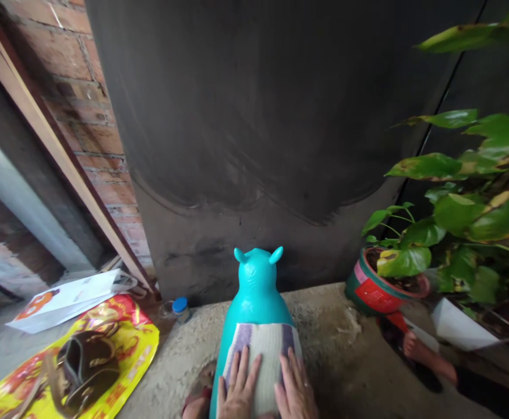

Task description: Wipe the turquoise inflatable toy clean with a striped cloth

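A turquoise inflatable animal toy [258,279] with two small ears stands right in front of me, its head pointing at the dark wall. Over its back lies a white cloth with purple stripes [267,343]. My left hand [239,387] rests on the cloth's left part, fingers stretched and slightly spread. Flat on the right part lies my right hand [296,390], its fingers also apart. Neither hand holds anything. The rear of the toy is hidden below the hands and the frame edge.
At left, a brown handbag [88,366] lies on a yellow plastic bag [138,343], beside a white paper bag [75,297]. A blue-lidded jar [180,309] stands by the dark panel [258,116]. On the right are a potted plant [379,291] and another person's foot [429,355].
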A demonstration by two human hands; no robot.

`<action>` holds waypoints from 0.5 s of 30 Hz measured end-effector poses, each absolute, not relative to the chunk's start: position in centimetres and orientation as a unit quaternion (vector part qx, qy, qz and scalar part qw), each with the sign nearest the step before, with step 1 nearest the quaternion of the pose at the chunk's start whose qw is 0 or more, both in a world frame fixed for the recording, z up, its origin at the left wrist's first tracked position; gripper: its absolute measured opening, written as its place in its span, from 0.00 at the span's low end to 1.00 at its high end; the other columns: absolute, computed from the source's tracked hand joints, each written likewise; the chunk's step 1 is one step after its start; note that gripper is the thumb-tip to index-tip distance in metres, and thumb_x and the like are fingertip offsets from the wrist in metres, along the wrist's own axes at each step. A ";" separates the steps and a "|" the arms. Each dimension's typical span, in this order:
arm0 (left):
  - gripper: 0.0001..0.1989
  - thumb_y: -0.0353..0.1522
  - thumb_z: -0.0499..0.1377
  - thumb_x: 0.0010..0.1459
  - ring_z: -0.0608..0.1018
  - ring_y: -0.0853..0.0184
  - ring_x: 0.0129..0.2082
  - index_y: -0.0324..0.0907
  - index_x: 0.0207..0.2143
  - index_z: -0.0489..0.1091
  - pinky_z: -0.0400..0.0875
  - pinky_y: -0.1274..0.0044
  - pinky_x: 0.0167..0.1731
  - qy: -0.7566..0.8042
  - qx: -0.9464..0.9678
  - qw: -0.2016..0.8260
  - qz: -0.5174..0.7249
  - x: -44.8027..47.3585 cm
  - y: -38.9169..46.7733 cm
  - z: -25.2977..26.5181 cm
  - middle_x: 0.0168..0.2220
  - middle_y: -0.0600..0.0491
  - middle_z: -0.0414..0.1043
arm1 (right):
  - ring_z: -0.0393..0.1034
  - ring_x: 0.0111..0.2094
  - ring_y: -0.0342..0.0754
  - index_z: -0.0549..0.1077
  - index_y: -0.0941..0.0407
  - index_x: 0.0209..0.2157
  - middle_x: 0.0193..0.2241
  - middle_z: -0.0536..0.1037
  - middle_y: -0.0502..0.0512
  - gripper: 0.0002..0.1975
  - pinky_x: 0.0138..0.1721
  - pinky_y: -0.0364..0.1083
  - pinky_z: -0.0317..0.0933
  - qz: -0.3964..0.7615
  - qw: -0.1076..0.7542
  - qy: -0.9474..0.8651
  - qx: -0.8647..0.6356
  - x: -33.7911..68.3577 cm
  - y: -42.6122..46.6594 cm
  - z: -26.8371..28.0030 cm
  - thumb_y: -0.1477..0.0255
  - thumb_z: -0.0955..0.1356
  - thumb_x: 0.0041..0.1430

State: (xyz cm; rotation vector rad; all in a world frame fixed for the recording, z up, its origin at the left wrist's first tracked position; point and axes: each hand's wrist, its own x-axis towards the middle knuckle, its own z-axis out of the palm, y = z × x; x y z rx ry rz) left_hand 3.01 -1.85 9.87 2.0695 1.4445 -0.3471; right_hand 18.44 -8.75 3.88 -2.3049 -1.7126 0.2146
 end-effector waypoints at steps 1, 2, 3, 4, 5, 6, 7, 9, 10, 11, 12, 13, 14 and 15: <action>0.51 0.42 0.58 0.40 0.32 0.58 0.69 0.53 0.65 0.36 0.38 0.55 0.64 0.549 0.774 0.280 -0.143 3.8 -1.9 10.0 0.69 0.57 0.22 | 0.55 0.63 0.57 0.63 0.47 0.60 0.63 0.59 0.53 0.25 0.57 0.55 0.62 0.085 0.116 -0.594 -0.792 18.5 -7.4 3.8 0.59 0.59 0.63; 0.51 0.42 0.58 0.40 0.32 0.58 0.69 0.53 0.65 0.36 0.40 0.55 0.64 0.559 0.769 0.271 -0.152 4.3 -1.8 9.9 0.69 0.56 0.23 | 0.51 0.64 0.58 0.60 0.47 0.62 0.64 0.56 0.53 0.26 0.58 0.58 0.59 0.092 0.104 -0.591 -0.795 18.4 -6.1 3.9 0.60 0.58 0.64; 0.51 0.42 0.58 0.40 0.33 0.58 0.69 0.53 0.65 0.36 0.41 0.55 0.64 0.567 0.765 0.266 -0.150 4.7 -1.4 9.7 0.69 0.55 0.24 | 0.47 0.65 0.59 0.58 0.47 0.63 0.65 0.52 0.53 0.26 0.59 0.62 0.56 0.094 0.097 -0.586 -0.799 18.3 -4.8 4.2 0.61 0.56 0.65; 0.51 0.44 0.58 0.41 0.33 0.58 0.69 0.53 0.65 0.36 0.41 0.55 0.63 0.576 0.763 0.261 -0.134 4.8 -0.9 9.4 0.69 0.55 0.24 | 0.44 0.66 0.59 0.56 0.47 0.64 0.66 0.49 0.52 0.26 0.60 0.64 0.52 0.093 0.095 -0.586 -0.799 18.1 -3.6 4.7 0.62 0.55 0.65; 0.50 0.46 0.58 0.42 0.33 0.57 0.69 0.53 0.65 0.37 0.42 0.54 0.63 0.583 0.762 0.259 -0.109 4.8 -0.2 9.1 0.70 0.55 0.24 | 0.41 0.67 0.58 0.54 0.46 0.64 0.67 0.47 0.51 0.26 0.61 0.65 0.49 0.095 0.098 -0.595 -0.792 18.1 -2.4 5.3 0.63 0.54 0.66; 0.49 0.48 0.57 0.43 0.32 0.57 0.69 0.53 0.65 0.37 0.43 0.53 0.63 0.591 0.760 0.259 -0.081 4.8 0.6 8.8 0.70 0.56 0.24 | 0.39 0.67 0.58 0.53 0.46 0.64 0.67 0.45 0.49 0.26 0.62 0.66 0.47 0.099 0.103 -0.608 -0.781 18.0 -1.3 6.0 0.63 0.53 0.66; 0.48 0.50 0.55 0.45 0.32 0.57 0.69 0.54 0.65 0.37 0.43 0.53 0.63 0.598 0.755 0.261 -0.056 4.8 1.3 8.5 0.70 0.56 0.25 | 0.37 0.67 0.58 0.52 0.46 0.65 0.67 0.43 0.48 0.26 0.62 0.66 0.46 0.103 0.109 -0.622 -0.769 18.1 -0.2 6.7 0.64 0.53 0.66; 0.47 0.52 0.54 0.47 0.33 0.57 0.69 0.53 0.65 0.38 0.45 0.53 0.63 0.613 0.742 0.271 -0.031 4.9 2.7 8.3 0.70 0.56 0.26 | 0.36 0.67 0.58 0.50 0.45 0.65 0.67 0.41 0.46 0.26 0.63 0.66 0.44 0.105 0.115 -0.639 -0.753 18.2 1.7 8.0 0.64 0.51 0.66; 0.46 0.51 0.53 0.48 0.33 0.58 0.69 0.53 0.65 0.38 0.45 0.53 0.63 0.615 0.738 0.276 -0.027 5.0 3.1 8.5 0.70 0.56 0.26 | 0.35 0.67 0.58 0.49 0.45 0.65 0.67 0.41 0.45 0.26 0.63 0.67 0.44 0.103 0.114 -0.640 -0.753 18.3 2.3 8.5 0.65 0.51 0.66; 0.46 0.51 0.53 0.48 0.33 0.58 0.69 0.52 0.65 0.37 0.46 0.54 0.63 0.613 0.738 0.282 -0.025 5.0 3.4 8.7 0.70 0.55 0.25 | 0.35 0.67 0.58 0.49 0.45 0.65 0.67 0.41 0.45 0.27 0.63 0.67 0.44 0.101 0.112 -0.637 -0.756 18.4 2.7 8.8 0.65 0.50 0.66; 0.46 0.50 0.54 0.48 0.33 0.58 0.69 0.52 0.65 0.37 0.46 0.54 0.63 0.610 0.738 0.288 -0.025 5.0 3.4 9.0 0.70 0.55 0.25 | 0.36 0.67 0.58 0.49 0.45 0.65 0.67 0.41 0.45 0.27 0.63 0.67 0.45 0.100 0.109 -0.632 -0.761 18.4 2.7 8.9 0.65 0.50 0.66; 0.47 0.50 0.54 0.47 0.33 0.58 0.69 0.51 0.65 0.36 0.46 0.54 0.63 0.607 0.738 0.293 -0.028 4.9 3.2 9.3 0.70 0.55 0.24 | 0.36 0.67 0.57 0.49 0.45 0.65 0.67 0.41 0.46 0.27 0.62 0.67 0.46 0.101 0.105 -0.629 -0.764 18.3 2.3 8.8 0.65 0.50 0.66; 0.50 0.51 0.56 0.45 0.32 0.58 0.69 0.51 0.65 0.35 0.47 0.54 0.62 0.604 0.738 0.298 -0.036 4.7 2.8 9.6 0.70 0.54 0.23 | 0.37 0.67 0.57 0.50 0.46 0.65 0.67 0.42 0.46 0.27 0.62 0.67 0.47 0.101 0.098 -0.626 -0.767 18.1 1.6 8.3 0.66 0.51 0.65; 0.51 0.51 0.57 0.44 0.32 0.57 0.69 0.51 0.65 0.35 0.47 0.53 0.62 0.602 0.738 0.301 -0.051 4.4 2.1 9.9 0.70 0.54 0.23 | 0.37 0.67 0.57 0.50 0.46 0.65 0.66 0.42 0.47 0.27 0.61 0.67 0.49 0.103 0.089 -0.629 -0.766 17.9 0.6 7.7 0.66 0.52 0.65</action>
